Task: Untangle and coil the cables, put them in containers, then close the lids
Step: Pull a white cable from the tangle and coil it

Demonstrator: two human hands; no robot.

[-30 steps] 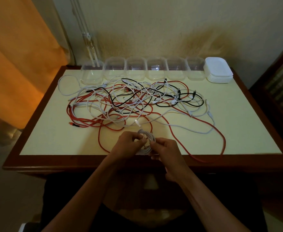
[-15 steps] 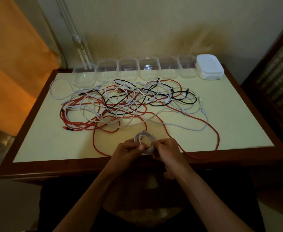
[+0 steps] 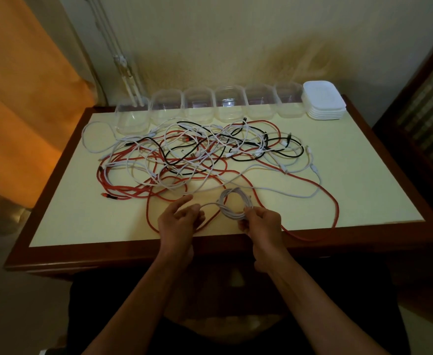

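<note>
At the near edge of the table, the right hand pinches a white coil while the left hand grips its loose tail. Beyond the coil sprawls the tangle; farther still, six open containers and stacked lids.

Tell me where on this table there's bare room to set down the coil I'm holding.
Bare patches: the near left corner of the table, below the red cables, and the right side between the tangle and the table's right edge, below the lids. The middle and the back row of containers are crowded.
</note>
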